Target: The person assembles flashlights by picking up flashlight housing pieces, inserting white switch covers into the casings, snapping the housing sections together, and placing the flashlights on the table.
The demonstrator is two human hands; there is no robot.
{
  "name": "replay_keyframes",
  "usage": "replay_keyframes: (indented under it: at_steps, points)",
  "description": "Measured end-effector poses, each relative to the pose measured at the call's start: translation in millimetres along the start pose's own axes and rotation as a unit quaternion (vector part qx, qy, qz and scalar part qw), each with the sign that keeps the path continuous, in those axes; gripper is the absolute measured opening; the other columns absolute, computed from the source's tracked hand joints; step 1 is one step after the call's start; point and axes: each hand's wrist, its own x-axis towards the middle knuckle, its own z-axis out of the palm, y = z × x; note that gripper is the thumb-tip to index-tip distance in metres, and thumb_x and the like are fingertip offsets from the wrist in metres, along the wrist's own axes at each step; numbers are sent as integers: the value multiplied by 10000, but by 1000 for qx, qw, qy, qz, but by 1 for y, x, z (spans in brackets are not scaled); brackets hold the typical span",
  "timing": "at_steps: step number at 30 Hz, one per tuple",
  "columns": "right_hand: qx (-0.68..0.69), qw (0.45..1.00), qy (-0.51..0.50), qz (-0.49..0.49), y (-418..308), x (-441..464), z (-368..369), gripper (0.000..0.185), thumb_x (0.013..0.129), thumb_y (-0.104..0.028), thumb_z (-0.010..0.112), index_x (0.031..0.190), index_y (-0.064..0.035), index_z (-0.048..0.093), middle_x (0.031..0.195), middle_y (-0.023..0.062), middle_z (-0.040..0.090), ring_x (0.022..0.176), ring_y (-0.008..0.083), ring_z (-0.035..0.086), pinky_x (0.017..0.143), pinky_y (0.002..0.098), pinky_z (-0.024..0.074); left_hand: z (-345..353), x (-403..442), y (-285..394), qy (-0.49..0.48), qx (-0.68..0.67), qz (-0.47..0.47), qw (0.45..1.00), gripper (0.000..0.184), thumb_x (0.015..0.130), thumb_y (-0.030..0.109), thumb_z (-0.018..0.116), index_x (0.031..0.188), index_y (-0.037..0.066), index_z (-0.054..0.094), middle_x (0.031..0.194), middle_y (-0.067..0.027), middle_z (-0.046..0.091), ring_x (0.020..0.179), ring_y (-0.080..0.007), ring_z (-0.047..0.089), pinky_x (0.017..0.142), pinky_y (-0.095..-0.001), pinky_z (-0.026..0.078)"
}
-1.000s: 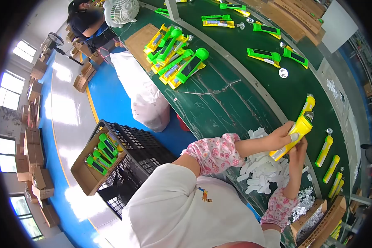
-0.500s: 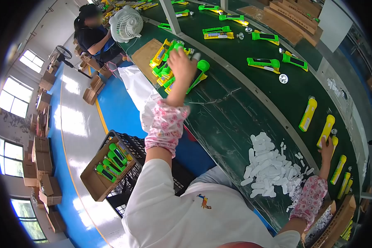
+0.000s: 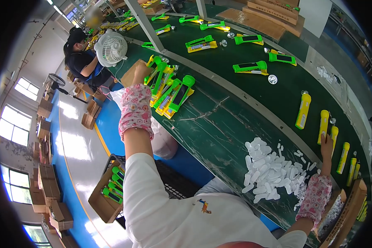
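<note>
My left hand [image 3: 141,71] reaches to the far-left side of a heap of green and yellow flashlights [image 3: 169,91] on the bench; its fingers are closed at the heap's edge, and what they hold is hidden. My right hand [image 3: 326,144] is at the lower end of a yellow flashlight body [image 3: 323,124] on the right, with fingers closed on it. Another yellow body [image 3: 303,110] lies to its left. More yellow bodies [image 3: 343,158] lie nearer me. White plastic strips [image 3: 268,169] are piled on the bench between my arms.
Several green and yellow flashlights [image 3: 251,67] lie along the belt. A white fan [image 3: 111,47] stands at the far left, near a seated person [image 3: 80,60]. A carton of green flashlights [image 3: 103,202] rests over a black crate. A carton [image 3: 347,215] stands at the lower right.
The flashlight held in both hands a second ago is no longer between them. My left hand has moved out to the heap and across to its left edge; my right hand has gone to the yellow bodies.
</note>
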Motion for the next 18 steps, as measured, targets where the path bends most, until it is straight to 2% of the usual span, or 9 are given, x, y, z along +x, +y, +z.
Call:
replay_keyframes:
  at_steps: [2,3,5,7,9,11,14,16,18]
  points:
    - [-64,997,49,-9,-30,-10,-33,457,955,-362,596,1243,-8,586,1063,229,602,996,399,582,896,471,467,-21,12,4,-10,-97,-22,995,498,748,361,732,1015,-58,704,1056,-217,700,989,-325,687,847,-429,556]
    - [-97,988,112,-33,-55,-20,-54,448,943,-343,617,1244,-13,587,1066,222,597,997,397,577,892,470,468,-24,12,7,-59,-288,-43,955,406,861,324,651,1031,-42,696,967,-171,713,880,-333,697,815,-458,543]
    - [-88,977,179,-71,-105,-38,-88,410,904,-274,679,1219,-22,605,1096,196,586,1012,378,562,871,462,474,-51,-26,42,-162,-503,-15,849,417,923,297,578,1146,-51,632,1063,-192,682,944,-344,681,875,-461,535]
    - [51,974,170,-142,-152,-49,-105,309,896,-207,693,1127,-14,627,1044,182,600,977,372,578,855,450,475,-66,-73,85,-269,-644,22,716,444,973,273,505,1258,-65,544,1167,-226,635,1030,-357,652,943,-465,517]
    - [241,954,65,-163,-202,-65,-108,270,885,-155,703,1112,-32,622,995,148,604,849,281,617,672,353,501,-59,-128,128,-370,-715,88,587,476,993,270,449,1314,-79,489,1226,-263,594,1120,-408,601,1002,-486,488]
    - [329,916,12,-228,-240,-79,-96,277,852,-153,743,1083,-46,634,911,88,598,651,186,563,588,307,465,-25,-184,177,-465,-771,125,418,538,916,272,547,1317,-82,488,1245,-256,565,1162,-379,565,933,-443,513]
    - [368,902,-57,-220,-264,-96,-88,292,854,-241,746,1053,-54,643,861,81,581,634,195,557,582,330,452,20,-288,257,-582,-797,71,142,554,800,166,642,1292,-46,500,1208,-177,532,1066,-276,555,884,-412,485]
    - [321,927,-66,-183,-249,-107,-91,243,864,-217,715,1023,-47,646,877,103,597,688,250,609,626,372,486,65,-336,293,-569,-819,23,62,579,785,141,662,1303,-38,477,1118,-142,533,1023,-249,560,920,-416,468]
    - [241,942,-109,-207,-206,-118,-80,201,878,-121,686,1063,-55,646,898,100,609,747,233,615,658,334,490,75,-374,318,-532,-831,68,146,599,881,241,639,1357,-44,411,1119,-150,545,1042,-268,559,966,-414,447]
